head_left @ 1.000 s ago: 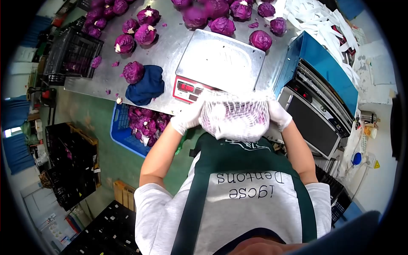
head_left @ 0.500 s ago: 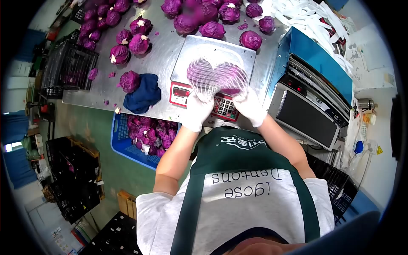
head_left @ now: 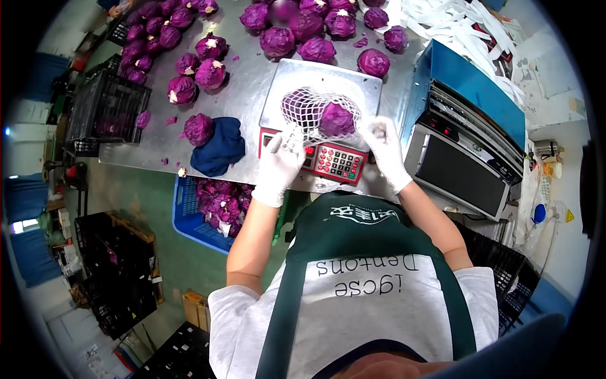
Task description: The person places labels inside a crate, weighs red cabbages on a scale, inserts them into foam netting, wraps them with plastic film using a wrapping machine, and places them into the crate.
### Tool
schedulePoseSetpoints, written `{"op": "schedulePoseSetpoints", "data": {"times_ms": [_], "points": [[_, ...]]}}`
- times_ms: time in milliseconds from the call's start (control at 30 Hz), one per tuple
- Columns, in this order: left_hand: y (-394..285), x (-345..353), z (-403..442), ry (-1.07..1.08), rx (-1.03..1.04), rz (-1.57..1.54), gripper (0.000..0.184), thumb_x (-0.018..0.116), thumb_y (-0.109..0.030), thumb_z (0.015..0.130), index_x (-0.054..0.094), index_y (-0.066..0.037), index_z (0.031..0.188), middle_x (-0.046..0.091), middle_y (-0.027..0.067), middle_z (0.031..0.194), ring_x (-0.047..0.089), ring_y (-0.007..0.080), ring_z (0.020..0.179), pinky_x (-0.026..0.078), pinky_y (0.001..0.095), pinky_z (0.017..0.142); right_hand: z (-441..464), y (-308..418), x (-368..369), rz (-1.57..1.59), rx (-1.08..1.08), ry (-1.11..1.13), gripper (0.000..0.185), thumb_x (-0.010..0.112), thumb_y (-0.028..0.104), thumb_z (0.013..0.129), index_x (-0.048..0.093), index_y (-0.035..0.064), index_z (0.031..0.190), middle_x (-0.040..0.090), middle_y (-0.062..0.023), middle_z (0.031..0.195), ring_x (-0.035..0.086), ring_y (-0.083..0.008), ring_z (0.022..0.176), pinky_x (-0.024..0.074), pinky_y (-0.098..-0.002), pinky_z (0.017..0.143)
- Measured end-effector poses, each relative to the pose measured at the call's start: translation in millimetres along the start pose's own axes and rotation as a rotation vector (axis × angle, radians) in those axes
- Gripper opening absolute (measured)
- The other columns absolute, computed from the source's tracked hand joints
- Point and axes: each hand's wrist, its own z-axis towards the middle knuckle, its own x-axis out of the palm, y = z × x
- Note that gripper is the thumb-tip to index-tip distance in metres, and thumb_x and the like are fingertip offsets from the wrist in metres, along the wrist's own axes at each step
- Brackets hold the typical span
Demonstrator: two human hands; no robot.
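A white mesh net [head_left: 315, 107] with red cabbage inside lies on the steel plate of a digital scale [head_left: 271, 114]. One red cabbage [head_left: 338, 120] shows plainly through the mesh; a second purple shape sits to its left. My left hand [head_left: 281, 163], in a white glove, has its fingers closed on the bunched net at the lower left, over the scale's red front panel. My right hand [head_left: 385, 148], also gloved, is curled with its fingertips at the right edge of the net; its grip is partly hidden.
Loose red cabbages [head_left: 278, 42] cover the far side of the steel table [head_left: 243, 69]. A dark blue cloth [head_left: 219, 148] lies left of the scale, and a wrapping machine [head_left: 467, 145] stands right. Below the table edge is a blue crate [head_left: 183, 211] of cabbage leaves.
The net has gone from blurred to sharp, and the cabbages have settled on the scale plate. My hands have moved apart, the left slightly down and left, the right outward.
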Motion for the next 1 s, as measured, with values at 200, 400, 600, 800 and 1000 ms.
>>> {"op": "schedulePoseSetpoints", "data": {"times_ms": [200, 400, 600, 800, 1000], "points": [[11, 14, -10, 0.056, -0.038, -0.141, 0.028, 0.053, -0.028, 0.094, 0.059, -0.007, 0.112, 0.053, 0.0102, 0.134, 0.044, 0.0265, 0.128, 0.038, 0.0438, 0.104, 23, 19, 14, -0.070, -0.079, 0.051, 0.043, 0.077, 0.017, 0.080, 0.061, 0.0021, 0.117, 0.060, -0.0074, 0.109, 0.059, -0.0134, 0.091, 0.0476, -0.0270, 0.083], [14, 13, -9, 0.157, 0.115, -0.018, 0.025, 0.049, -0.027, 0.097, 0.063, -0.010, 0.109, 0.047, 0.0128, 0.142, 0.037, 0.0313, 0.136, 0.029, 0.0525, 0.112, 52, 12, -23, 0.974, 0.540, 0.196, 0.030, 0.055, 0.027, 0.096, 0.063, 0.0008, 0.110, 0.062, -0.0137, 0.114, 0.061, -0.0242, 0.105, 0.0505, -0.0398, 0.091], [29, 25, -9, 0.210, 0.097, -0.057, 0.030, 0.047, -0.034, 0.098, 0.060, -0.017, 0.120, 0.037, 0.0155, 0.148, 0.031, 0.0338, 0.139, 0.021, 0.0559, 0.115, 38, 11, -18, 0.394, 0.045, 0.296, 0.039, 0.058, 0.022, 0.094, 0.055, 0.0045, 0.129, 0.054, -0.0124, 0.132, 0.049, -0.0230, 0.125, 0.0402, -0.0404, 0.105], [-25, -5, 1, 0.113, 0.366, 0.694, 0.043, 0.048, -0.039, 0.099, 0.062, 0.002, 0.102, 0.069, 0.0125, 0.090, 0.063, 0.0171, 0.072, 0.049, 0.0280, 0.064, 29, 4, 14, -0.142, -0.177, 0.162, 0.065, 0.079, 0.016, 0.073, 0.050, 0.0097, 0.131, 0.044, -0.0147, 0.136, 0.043, -0.0274, 0.128, 0.0347, -0.0359, 0.109], [-45, 16, 73, -0.195, 0.752, 1.327, 0.051, 0.072, -0.021, 0.086, 0.049, 0.003, 0.125, 0.057, 0.0135, 0.114, 0.057, 0.0180, 0.097, 0.047, 0.0294, 0.087, 37, 10, 26, -0.049, -0.112, 0.205, 0.071, 0.082, 0.022, 0.068, 0.046, 0.0059, 0.127, 0.044, -0.0196, 0.131, 0.044, -0.0333, 0.124, 0.0351, -0.0383, 0.108]]}}
